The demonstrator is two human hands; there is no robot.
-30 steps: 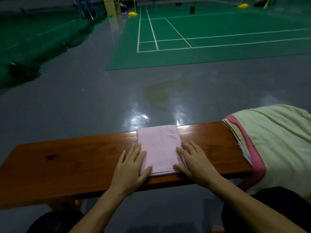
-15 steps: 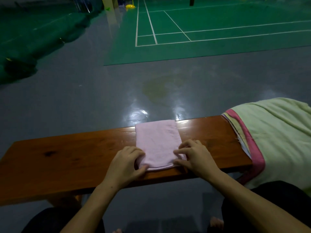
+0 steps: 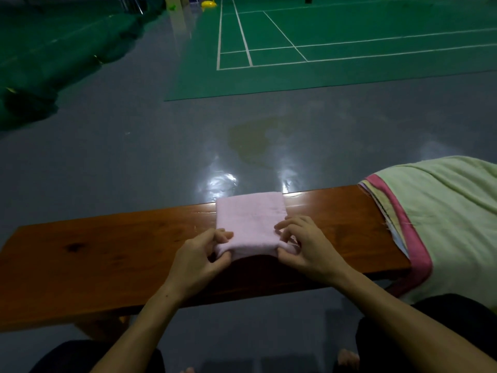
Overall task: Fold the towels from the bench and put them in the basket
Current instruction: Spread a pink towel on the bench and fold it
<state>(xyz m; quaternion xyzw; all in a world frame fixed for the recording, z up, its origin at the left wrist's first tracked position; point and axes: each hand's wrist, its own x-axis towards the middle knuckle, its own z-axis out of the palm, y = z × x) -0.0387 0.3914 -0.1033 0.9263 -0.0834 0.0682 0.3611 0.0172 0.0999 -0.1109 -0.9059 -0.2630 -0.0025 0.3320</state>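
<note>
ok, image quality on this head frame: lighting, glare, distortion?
Head view: dim overall, the hall dark at far left; two bright glare patches on the grey floor just beyond the bench; wide-angle bowing bends the bench edge; the pink towel and both hands stay legible and reasonably sharp.

head view, close, looking down over bench (image 3: pixel 107 254)

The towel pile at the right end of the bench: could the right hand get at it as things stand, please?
Probably yes, though not at once. The right hand is pinching the near corner of the pink towel; once it lets go, only bare bench lies between it and the towel pile.
</note>
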